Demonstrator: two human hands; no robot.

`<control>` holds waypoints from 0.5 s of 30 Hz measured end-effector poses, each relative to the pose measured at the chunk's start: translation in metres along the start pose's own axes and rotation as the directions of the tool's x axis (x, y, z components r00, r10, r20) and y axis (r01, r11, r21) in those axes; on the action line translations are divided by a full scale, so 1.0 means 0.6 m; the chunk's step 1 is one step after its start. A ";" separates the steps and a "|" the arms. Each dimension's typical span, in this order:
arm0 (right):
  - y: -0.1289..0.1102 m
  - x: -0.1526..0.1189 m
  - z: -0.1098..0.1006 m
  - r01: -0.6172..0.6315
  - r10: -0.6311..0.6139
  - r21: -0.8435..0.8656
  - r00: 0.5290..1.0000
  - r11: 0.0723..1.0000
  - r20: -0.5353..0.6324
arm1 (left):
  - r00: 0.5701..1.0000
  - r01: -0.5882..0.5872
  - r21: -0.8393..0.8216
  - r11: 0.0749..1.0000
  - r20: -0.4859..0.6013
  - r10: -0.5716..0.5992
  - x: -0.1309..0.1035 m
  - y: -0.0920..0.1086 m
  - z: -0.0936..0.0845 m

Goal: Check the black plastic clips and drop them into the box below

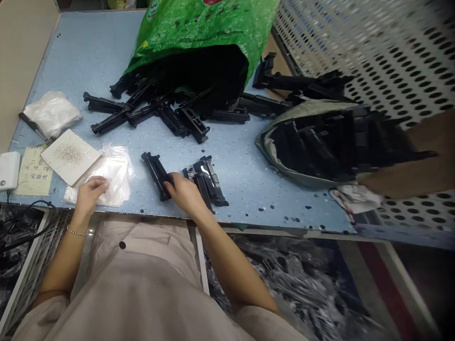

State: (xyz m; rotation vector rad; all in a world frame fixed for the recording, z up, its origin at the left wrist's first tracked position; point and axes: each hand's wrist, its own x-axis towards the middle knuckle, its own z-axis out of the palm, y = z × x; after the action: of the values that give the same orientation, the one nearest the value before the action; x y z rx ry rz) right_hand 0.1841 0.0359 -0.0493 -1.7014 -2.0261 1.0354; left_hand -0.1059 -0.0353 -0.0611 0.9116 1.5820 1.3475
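While the blue table (95,42) spreads before me, my left hand (90,192) touches the clear bags (119,177), pinching or not I cannot tell, and my right hand (185,193) clamps the near end of a black part (153,170) beside them, probably light, stiff, slick, best gripped across its sides.

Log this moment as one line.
left hand: at clear plastic bags | right hand: gripping black plastic part | beyond: open green sack, similar parts at its mouth
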 end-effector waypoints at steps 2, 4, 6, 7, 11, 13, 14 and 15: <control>-0.018 -0.002 0.018 -0.054 -0.040 0.506 0.984 0.861 0.174 | 0.999 0.040 -0.041 0.998 0.037 -0.038 -0.003 -0.005 0.011; -0.049 -0.009 0.050 -0.210 -0.134 0.799 0.931 0.564 0.339 | 0.995 0.056 -0.055 0.997 0.088 -0.051 -0.005 -0.009 0.024; -0.081 -0.011 0.086 -0.331 -0.188 0.876 0.892 0.350 0.412 | 0.994 0.034 -0.040 0.999 0.110 -0.030 -0.006 -0.009 0.032; -0.092 -0.010 0.102 -0.363 -0.188 0.887 0.887 0.284 0.423 | 0.995 0.015 -0.028 0.999 0.098 -0.012 -0.007 -0.007 0.031; -0.087 0.012 0.124 -0.408 -0.085 0.906 0.904 0.113 0.418 | 0.991 -0.116 0.065 0.991 -0.065 0.120 -0.020 0.009 0.012; -0.068 0.019 0.114 -0.413 -0.024 0.908 0.909 0.076 0.416 | 0.965 -0.245 0.238 0.940 -0.031 0.260 -0.030 0.015 0.005; -0.060 0.017 0.106 -0.406 0.001 0.911 0.913 0.077 0.407 | 0.946 -0.318 0.343 0.884 0.048 0.322 -0.034 0.017 0.005; -0.052 0.011 0.097 -0.389 0.022 0.917 0.921 0.086 0.389 | 0.922 -0.385 0.433 0.815 0.145 0.359 -0.037 0.017 0.007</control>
State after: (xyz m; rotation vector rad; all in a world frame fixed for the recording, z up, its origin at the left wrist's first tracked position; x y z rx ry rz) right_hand 0.1225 0.0219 -0.0698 -0.9831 -0.5407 2.1505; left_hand -0.0935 -0.0522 -0.0482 1.6056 1.7720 1.2033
